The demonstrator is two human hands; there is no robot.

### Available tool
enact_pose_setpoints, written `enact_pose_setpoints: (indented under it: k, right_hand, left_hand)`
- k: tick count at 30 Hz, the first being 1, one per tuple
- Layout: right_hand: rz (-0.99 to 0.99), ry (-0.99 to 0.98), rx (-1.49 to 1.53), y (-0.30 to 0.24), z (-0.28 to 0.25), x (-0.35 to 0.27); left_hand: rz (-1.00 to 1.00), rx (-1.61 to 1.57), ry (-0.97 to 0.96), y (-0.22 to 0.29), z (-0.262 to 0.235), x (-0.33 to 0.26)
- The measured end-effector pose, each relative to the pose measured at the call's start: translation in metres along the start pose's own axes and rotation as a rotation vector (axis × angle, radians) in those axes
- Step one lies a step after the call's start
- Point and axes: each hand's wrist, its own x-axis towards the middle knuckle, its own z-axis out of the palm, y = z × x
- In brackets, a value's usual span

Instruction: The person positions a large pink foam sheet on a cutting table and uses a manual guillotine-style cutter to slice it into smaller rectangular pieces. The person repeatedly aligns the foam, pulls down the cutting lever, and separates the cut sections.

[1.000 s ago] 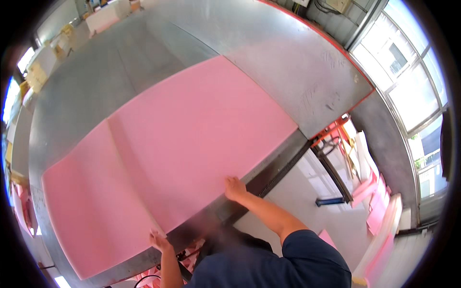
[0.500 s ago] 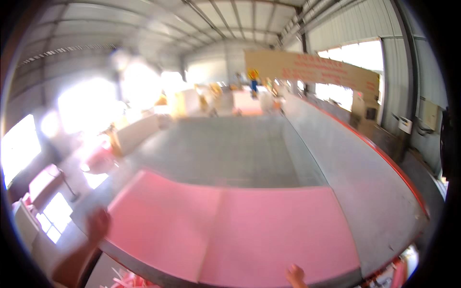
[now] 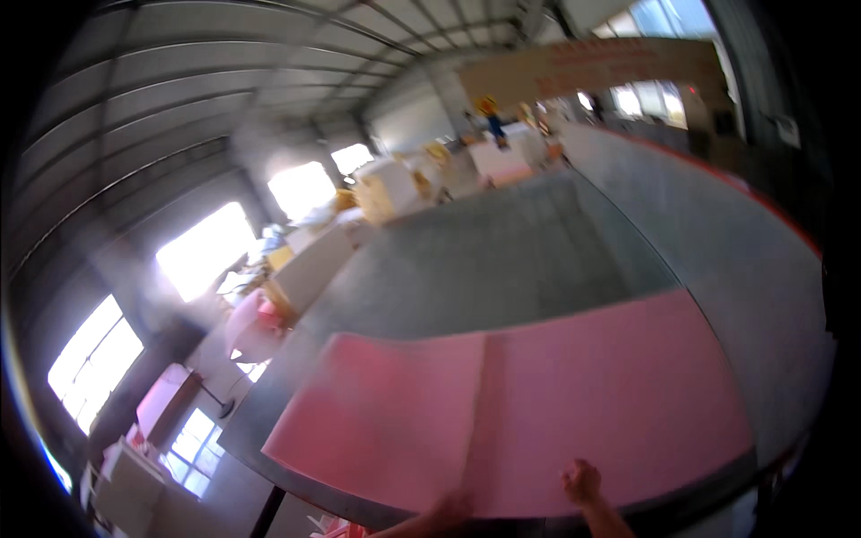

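With both hands at the near edge of the pink sheet, the right hand looks curled closed on it; the left hand is too blurred to tell. The sheet lies flat on the grey desk just ahead; an uneven tug could skew or crease it.

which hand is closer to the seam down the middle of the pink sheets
Left. The left hand sits at the near edge almost at the foot of the seam; the right hand rests on the right pink sheet, farther off.
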Motion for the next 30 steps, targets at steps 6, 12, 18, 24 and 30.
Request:
enact_pose_setpoints:
  k: [6,12,18,24,30]
  right_hand:
    - [0.123,0.121,-0.294,-0.033,-0.057,-0.068]
    - [0.143,0.276,-0.495,0.1,-0.087,-0.04]
    - [0.265,0.119,-0.435,0.186,-0.041,-0.129]
    - [0.27,0.065,-0.424,0.236,-0.066,-0.063]
    - [0.234,0.058,-0.458,0.246,-0.049,0.016]
  left_hand:
    - [0.399,0.395,0.054,-0.188,0.013,-0.062]
    - [0.032,0.37,0.127,-0.062,0.064,0.124]
    - [0.017,0.592,0.039,-0.123,0.201,0.084]
    - [0.027,0.614,0.196,-0.077,0.239,0.156]
    - [-0.022,0.618,0.167,-0.11,0.228,0.24]
